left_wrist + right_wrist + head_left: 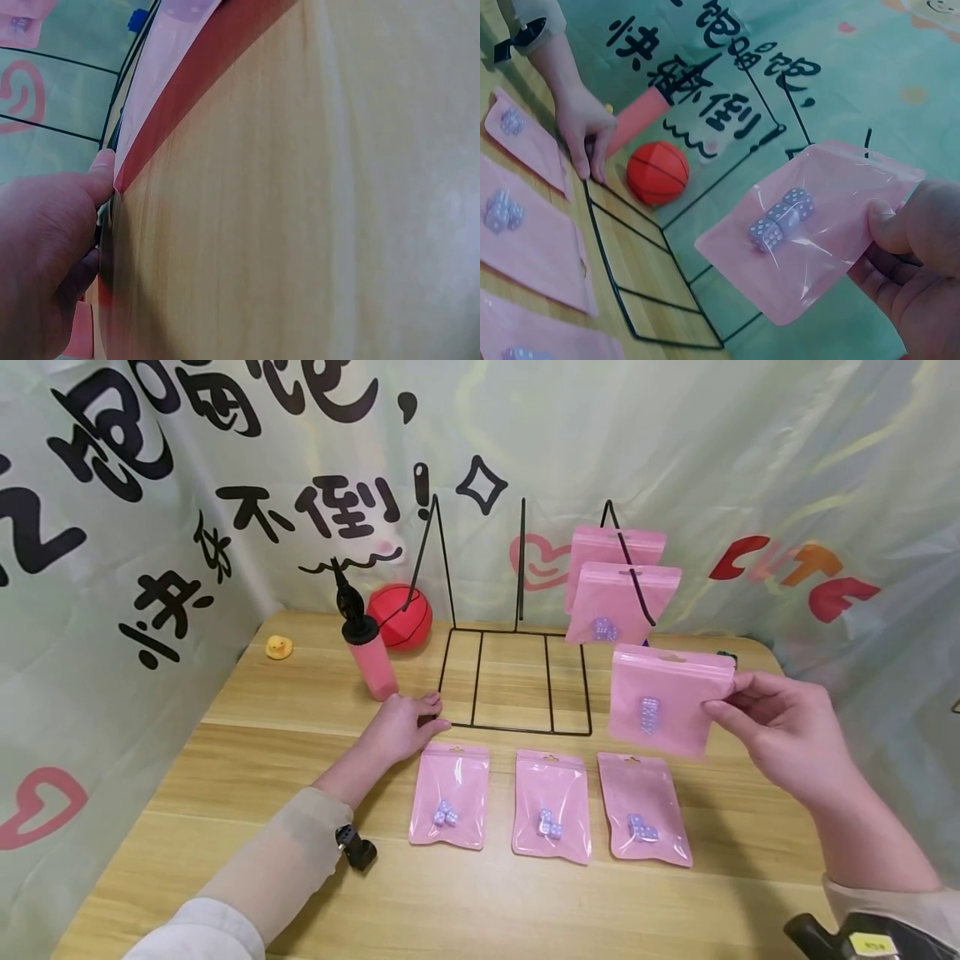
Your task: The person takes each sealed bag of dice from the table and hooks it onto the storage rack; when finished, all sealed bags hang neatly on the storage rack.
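Observation:
My right hand (pixel 783 731) pinches the edge of a pink zip bag (pixel 667 681) between thumb and fingers, in the air right of the black wire rack (pixel 517 730). Purple dice (pixel 781 220) show through this bag in the right wrist view. At the rack's front left corner, my left hand (pixel 401 727) pinches the base wire. Two more pink bags (pixel 611 581) hang one behind the other on the rack's right-hand hook. On the table in front lie a left bag (pixel 450 777), a middle bag (pixel 551 785) and a right bag (pixel 645 785), each with dice inside.
A pink cylinder (pixel 372 664) with a black top stands just behind my left hand. Near it are a red ball (pixel 405 617) and a small yellow duck (pixel 279 647). Printed cloth (pixel 465 410) rises behind the wooden table (pixel 247 727).

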A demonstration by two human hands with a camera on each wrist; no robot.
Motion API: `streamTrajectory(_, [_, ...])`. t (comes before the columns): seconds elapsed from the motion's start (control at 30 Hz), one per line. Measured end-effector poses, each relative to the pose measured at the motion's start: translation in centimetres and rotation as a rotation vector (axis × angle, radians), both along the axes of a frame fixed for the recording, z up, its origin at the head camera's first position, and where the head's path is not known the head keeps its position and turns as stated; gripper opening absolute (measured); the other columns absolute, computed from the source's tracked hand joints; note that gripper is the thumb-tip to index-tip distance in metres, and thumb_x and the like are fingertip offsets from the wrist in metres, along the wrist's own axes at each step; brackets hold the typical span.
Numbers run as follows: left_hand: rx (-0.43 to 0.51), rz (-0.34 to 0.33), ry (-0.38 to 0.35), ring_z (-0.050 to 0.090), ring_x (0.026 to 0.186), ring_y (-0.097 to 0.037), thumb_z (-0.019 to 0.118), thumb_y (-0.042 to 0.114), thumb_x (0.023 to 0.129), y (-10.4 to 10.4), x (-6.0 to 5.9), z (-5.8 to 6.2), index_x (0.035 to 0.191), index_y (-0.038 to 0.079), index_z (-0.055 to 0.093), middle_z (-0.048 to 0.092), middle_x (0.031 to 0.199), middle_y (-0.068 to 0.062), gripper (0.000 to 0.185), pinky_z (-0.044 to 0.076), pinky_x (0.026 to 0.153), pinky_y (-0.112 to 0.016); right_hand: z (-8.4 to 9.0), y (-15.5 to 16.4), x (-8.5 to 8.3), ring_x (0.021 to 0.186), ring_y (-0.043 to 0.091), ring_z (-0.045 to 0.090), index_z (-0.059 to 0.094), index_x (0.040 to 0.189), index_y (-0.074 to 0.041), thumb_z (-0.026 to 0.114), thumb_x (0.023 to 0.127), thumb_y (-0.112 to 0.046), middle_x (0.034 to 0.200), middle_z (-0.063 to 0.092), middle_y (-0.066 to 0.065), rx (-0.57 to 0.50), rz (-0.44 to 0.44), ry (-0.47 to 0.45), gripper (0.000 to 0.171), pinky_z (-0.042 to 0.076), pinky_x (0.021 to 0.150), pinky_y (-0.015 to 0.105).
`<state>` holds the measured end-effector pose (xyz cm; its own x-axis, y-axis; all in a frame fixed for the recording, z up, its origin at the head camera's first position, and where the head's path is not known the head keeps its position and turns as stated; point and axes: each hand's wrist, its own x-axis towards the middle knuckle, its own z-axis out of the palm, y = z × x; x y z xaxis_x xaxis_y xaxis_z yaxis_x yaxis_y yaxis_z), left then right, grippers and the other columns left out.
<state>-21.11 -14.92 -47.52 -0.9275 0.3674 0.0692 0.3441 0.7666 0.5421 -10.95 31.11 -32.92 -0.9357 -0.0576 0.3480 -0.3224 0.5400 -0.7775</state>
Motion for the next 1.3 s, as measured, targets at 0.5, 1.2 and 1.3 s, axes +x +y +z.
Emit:
streamTrajectory(0.5, [0.003,0.002,0.008,0.057,0.135,-0.028,0.080,0.033,0.098,-0.2,0.1,-0.1,0.134,0.003,0.070,0.064,0.142,-0.012,0.048,0.049,0.109,-0.043,0.9,-5.0,-1.4,0.060,0.012,0.057,0.071,0.097,0.010,0.072,0.086,0.024,0.083,0.071,0.003,-0.102,0.151,0.059,0.018,0.044,0.048,0.021])
streamTrajectory(1.2, [-0.002,-0.010,0.014,0.058,0.136,-0.027,0.079,0.034,0.098,-0.2,-0.2,-0.5,0.134,0.003,0.071,0.063,0.143,-0.012,0.048,0.048,0.111,-0.044,1.4,-11.3,-3.5,0.060,0.015,0.053,0.070,0.090,0.009,0.069,0.088,0.025,0.079,0.067,0.012,-0.287,0.333,0.059,0.016,0.043,0.049,0.022])
streamTrajectory(1.3, [-0.003,-0.007,0.011,0.057,0.136,-0.027,0.079,0.034,0.098,-0.2,-0.3,-0.5,0.134,0.003,0.071,0.063,0.143,-0.012,0.048,0.048,0.111,-0.044,1.4,-11.9,-4.0,0.062,0.015,0.055,0.069,0.091,0.010,0.070,0.088,0.023,0.080,0.068,0.011,-0.306,0.337,0.054,0.014,0.045,0.052,0.022])
